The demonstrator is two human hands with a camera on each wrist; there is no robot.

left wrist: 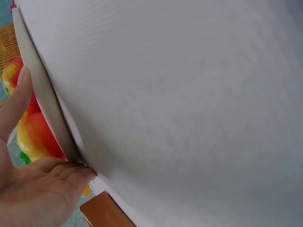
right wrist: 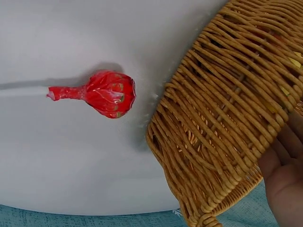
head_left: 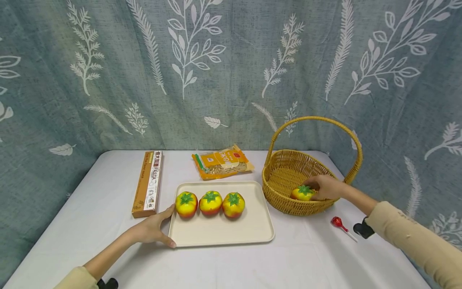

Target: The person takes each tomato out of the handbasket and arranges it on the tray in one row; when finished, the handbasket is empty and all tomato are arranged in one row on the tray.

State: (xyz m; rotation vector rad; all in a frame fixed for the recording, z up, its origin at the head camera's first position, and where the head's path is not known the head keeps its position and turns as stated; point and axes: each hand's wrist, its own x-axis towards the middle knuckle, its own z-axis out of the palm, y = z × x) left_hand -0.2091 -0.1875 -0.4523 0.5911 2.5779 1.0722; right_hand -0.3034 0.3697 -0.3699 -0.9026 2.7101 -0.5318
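My right hand (head_left: 327, 187) reaches over the rim of a wicker basket (head_left: 301, 206). Its fingers hold a yellow-red tomato (head_left: 302, 193) with green leaves, low inside the basket; in the right wrist view the wicker wall hides most of the fruit. On the left, my other hand (head_left: 153, 228) spans the left side of a cream tray (head_left: 223, 237), thumb by the near corner and fingers along the edge. Three similar tomatoes stand in a row on the tray: left (head_left: 186, 204), middle (head_left: 211, 202) and right (head_left: 234, 205).
A pasta box (head_left: 147, 184) lies left of the tray. Behind the tray rests an orange food packet (head_left: 223, 161). A red lollipop (head_left: 337, 222) lies on the white tablecloth (head_left: 223, 267) in front of the basket. The basket's tall handle (head_left: 314, 118) arches above it, near the patterned curtain (head_left: 231, 80).
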